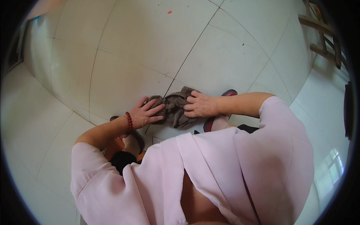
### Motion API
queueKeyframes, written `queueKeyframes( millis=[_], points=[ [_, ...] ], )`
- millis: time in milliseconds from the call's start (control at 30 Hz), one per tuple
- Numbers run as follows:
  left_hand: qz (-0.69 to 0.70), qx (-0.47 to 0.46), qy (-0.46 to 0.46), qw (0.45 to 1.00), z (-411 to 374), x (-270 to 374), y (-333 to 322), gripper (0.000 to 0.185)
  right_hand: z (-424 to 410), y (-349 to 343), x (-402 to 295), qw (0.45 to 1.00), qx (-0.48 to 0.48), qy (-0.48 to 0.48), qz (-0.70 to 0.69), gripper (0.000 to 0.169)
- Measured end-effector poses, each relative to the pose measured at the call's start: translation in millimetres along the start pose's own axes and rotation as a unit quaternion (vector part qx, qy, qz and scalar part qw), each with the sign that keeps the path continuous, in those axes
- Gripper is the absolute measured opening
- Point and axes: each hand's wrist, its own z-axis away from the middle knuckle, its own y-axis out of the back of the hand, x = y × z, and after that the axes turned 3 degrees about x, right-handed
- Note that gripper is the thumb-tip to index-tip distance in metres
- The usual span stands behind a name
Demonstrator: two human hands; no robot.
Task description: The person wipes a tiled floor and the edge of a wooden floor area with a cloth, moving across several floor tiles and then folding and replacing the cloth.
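A crumpled grey-brown cloth [175,108] lies bunched on the pale tiled floor [132,64], close in front of my feet. On its left end rests my left hand [146,114], fingers spread, a red bead bracelet [129,121] round the wrist. My right hand [201,105] is on the cloth's right part, its fingers bent into the folds. The undersides of both hands are hidden, and whether the left one grips the fabric cannot be told.
Dark red shoes show by my right forearm [239,105]. A small red scrap [169,12] lies on the far tiles. Wooden furniture legs [323,52] stand at the upper right. A dark-framed object [26,42] is at the left edge.
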Motion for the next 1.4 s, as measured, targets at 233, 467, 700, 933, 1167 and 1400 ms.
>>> queueKeyframes(
  millis=[233,467,700,933,1167,1400],
  points=[
    [-0.124,0.242,0.090,0.958,-131,-129,67,0.041,19,80,137,0.929,0.192,-0.182,0.259,0.018],
    [0.007,0.461,0.186,0.868,-230,-133,216,0.046,55,224,193,0.868,0.273,-0.355,0.213,0.021],
    [-0.008,0.280,-0.067,0.958,-202,-24,127,0.039,170,184,21,0.918,0.140,-0.351,0.121,0.042],
    [-0.021,0.004,0.029,0.999,-221,34,25,0.043,200,-3,-83,0.685,0.070,-0.725,0.024,0.080],
    [-0.106,0.128,0.113,0.980,-289,-67,75,0.045,164,-15,1,0.701,0.234,-0.665,0.112,0.060],
    [-0.109,0.270,0.157,0.944,-351,-169,210,0.035,120,93,187,0.673,0.407,-0.548,0.284,0.029]
  ],
)
